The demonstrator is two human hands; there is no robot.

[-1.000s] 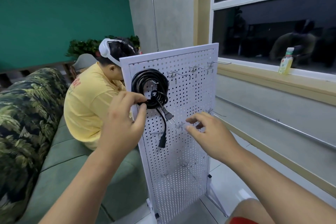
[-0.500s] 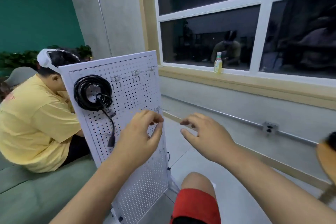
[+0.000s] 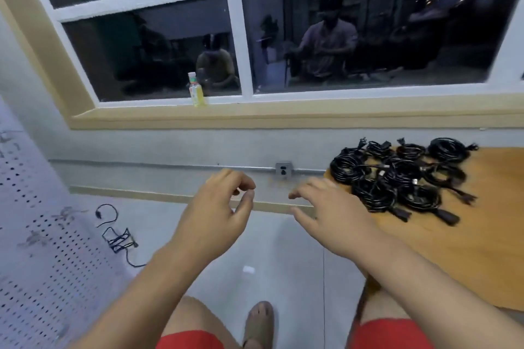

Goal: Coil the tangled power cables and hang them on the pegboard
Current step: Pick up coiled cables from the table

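**Wooden table [image 3: 467,249] right of both hands holds the cables**

Wood surface under the dark window carries a heap of black power cables [image 3: 397,178]. It lies ahead and to the right of the right hand [image 3: 331,215], near its fingertips but apart from them. That hand is spread and relaxed, holding nothing. The left hand [image 3: 215,215] hangs beside it, fingers loosely curled round nothing, farther from the heap. The pegboard [image 3: 42,235] stands on the opposite side, well to the left of the left hand. I judge the right hand the nearer to take a bundle. The heap stretches away rightward, plug ends trailing at its right edge.
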